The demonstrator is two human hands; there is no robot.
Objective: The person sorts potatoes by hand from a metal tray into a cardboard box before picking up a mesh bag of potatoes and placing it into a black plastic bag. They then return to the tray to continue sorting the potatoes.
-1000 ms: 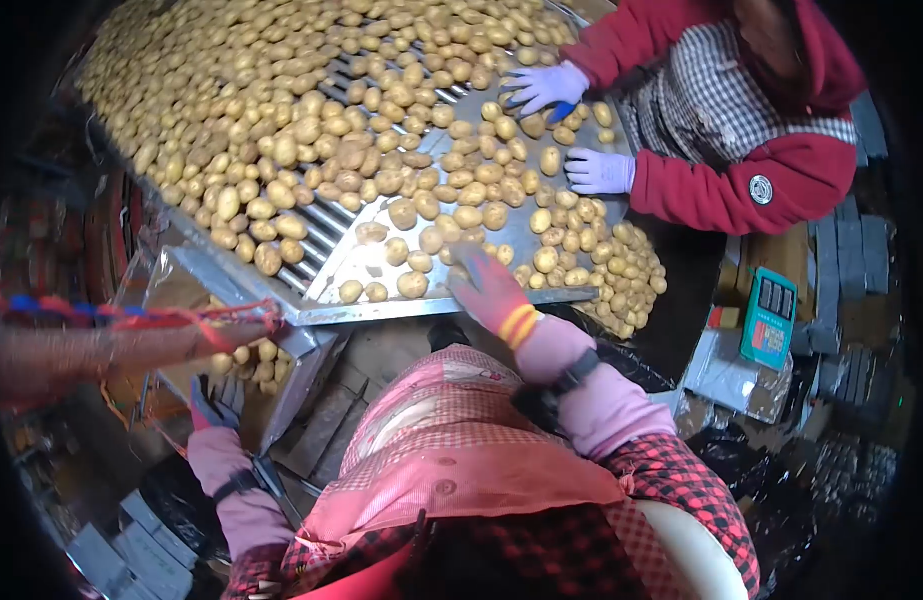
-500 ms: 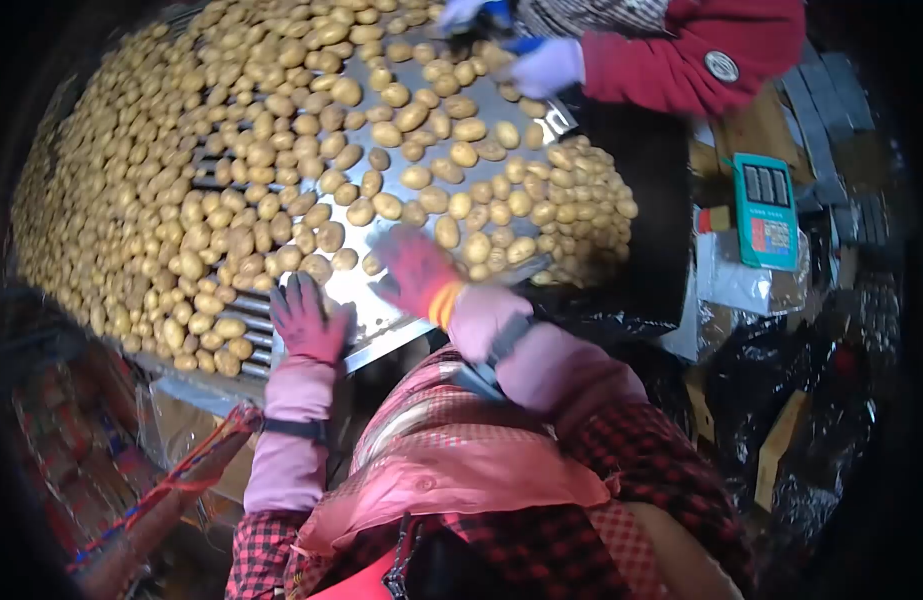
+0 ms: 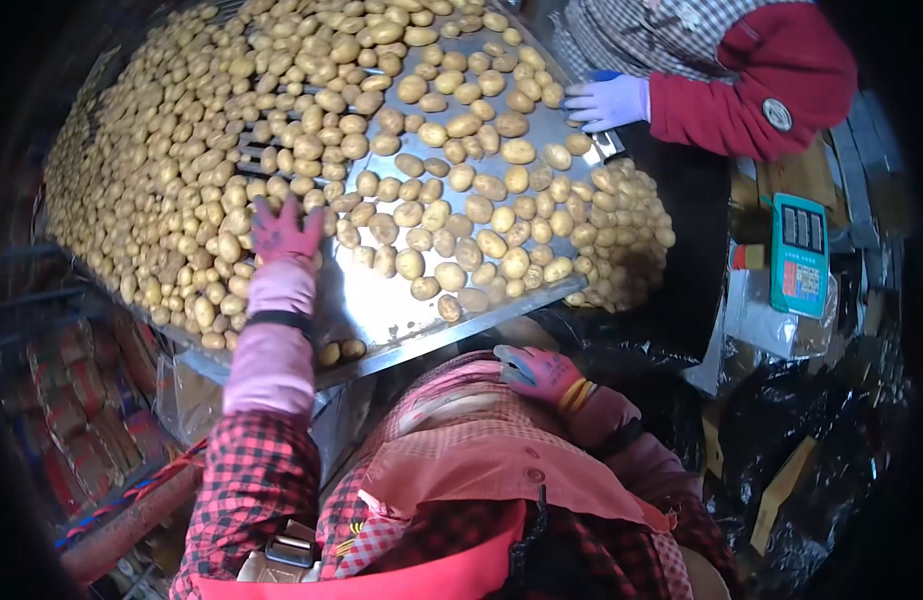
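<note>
The left hand [image 3: 284,232], in a red glove with the fingers spread flat, has been pushed further out onto the sorting table [image 3: 401,310] than half a second ago, and is now laid among the potatoes [image 3: 421,215] at the edge of the roller grid [image 3: 256,150]; nothing is gripped by it. The right hand [image 3: 541,372] has been drawn back off the table and is held below its near edge, against the pink apron [image 3: 481,450], fingers loosely curled; whether anything is enclosed cannot be told. By this change the raking of potatoes appears to have been handed from the right hand to the left (a judgement only).

The potatoes are spread over the steel sheet and rollers, with a heap [image 3: 626,235] piled past the table's right edge, and two potatoes [image 3: 340,351] lying apart at the near lip.

Counted: two hands of the wearer; one gloved hand of a co-worker [image 3: 606,100], in pale glove and red sleeve, at the far right edge; one teal scale [image 3: 799,255]; potatoes in the hundreds, too many to be counted singly.
</note>
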